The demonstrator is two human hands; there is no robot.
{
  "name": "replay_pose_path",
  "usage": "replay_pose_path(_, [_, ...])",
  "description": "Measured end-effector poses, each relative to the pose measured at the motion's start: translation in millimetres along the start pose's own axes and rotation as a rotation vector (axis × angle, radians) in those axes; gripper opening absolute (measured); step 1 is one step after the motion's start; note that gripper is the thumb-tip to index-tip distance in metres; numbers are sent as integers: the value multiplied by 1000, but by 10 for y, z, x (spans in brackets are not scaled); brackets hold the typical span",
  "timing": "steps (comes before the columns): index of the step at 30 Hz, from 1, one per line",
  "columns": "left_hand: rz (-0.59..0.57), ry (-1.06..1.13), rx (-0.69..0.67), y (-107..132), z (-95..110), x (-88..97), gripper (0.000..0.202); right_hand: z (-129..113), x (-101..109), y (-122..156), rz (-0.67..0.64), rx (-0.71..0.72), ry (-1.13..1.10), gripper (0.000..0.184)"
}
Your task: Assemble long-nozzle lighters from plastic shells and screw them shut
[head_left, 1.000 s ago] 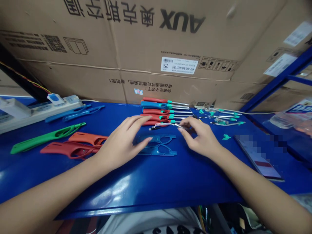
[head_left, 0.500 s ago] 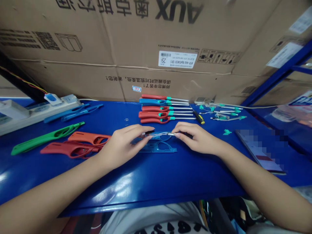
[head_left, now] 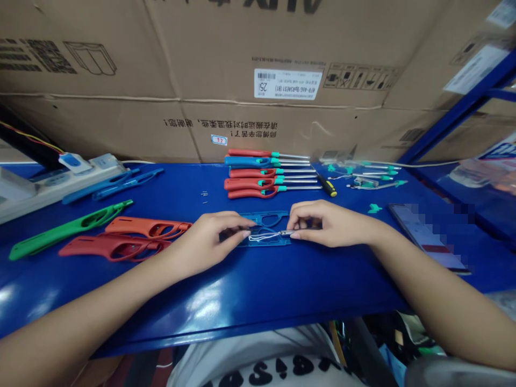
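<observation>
In the head view, the left hand (head_left: 207, 239) and right hand (head_left: 334, 223) face each other over the middle of the desk (head_left: 209, 290), with the wired part (head_left: 264, 236) stretched between them. The left grip is pinched, thumb against finger, on its left end; what lies deeper in that hand is hidden. The right grip is closed, thumb and fingertips on the silver tube (head_left: 286, 233) at the other end, its remaining fingers curled. Pale wires span the gap. The wired part is over two blue shells (head_left: 266, 243) lying side by side; whether it touches them, I cannot tell.

Behind the hands lies a row of lighters (head_left: 252, 173), mostly red and one blue, their metal rods pointing right. A screwdriver (head_left: 329, 185) with a black and yellow handle lies by the rods. A few small pins (head_left: 205, 194) are left of the row.

Near the left forearm are an orange shell (head_left: 137, 227), a red shell (head_left: 92, 246) and a green shell (head_left: 70, 231). Farther back, more blue pieces (head_left: 124, 185) lie beside a power strip (head_left: 52, 196). To the right are a phone (head_left: 427, 236), a loose green piece (head_left: 374, 208) and green-tipped rods (head_left: 377, 174). A printed box (head_left: 226, 54) stands behind.
</observation>
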State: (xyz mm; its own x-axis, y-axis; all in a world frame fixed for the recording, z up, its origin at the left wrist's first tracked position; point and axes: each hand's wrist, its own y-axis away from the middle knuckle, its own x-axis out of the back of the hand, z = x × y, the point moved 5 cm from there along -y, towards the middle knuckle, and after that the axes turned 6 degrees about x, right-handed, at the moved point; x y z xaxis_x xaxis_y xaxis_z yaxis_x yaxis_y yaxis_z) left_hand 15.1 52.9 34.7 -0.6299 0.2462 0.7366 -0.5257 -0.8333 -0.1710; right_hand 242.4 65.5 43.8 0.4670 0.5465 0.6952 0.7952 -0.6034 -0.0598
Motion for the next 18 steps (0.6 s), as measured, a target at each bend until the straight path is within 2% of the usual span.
replay_pose_path(5, [-37, -51, -70, 20, 26, -25, 28, -44, 5, 7, -9, -12, 23, 13])
replay_pose_path(10, [17, -118, -138, 36, 45, -34, 26, -45, 2, 11, -21, -85, 52, 9])
replay_pose_path(18, [65, -190, -216, 63, 57, -78, 26, -10, -59, 12, -84, -60, 193, 7])
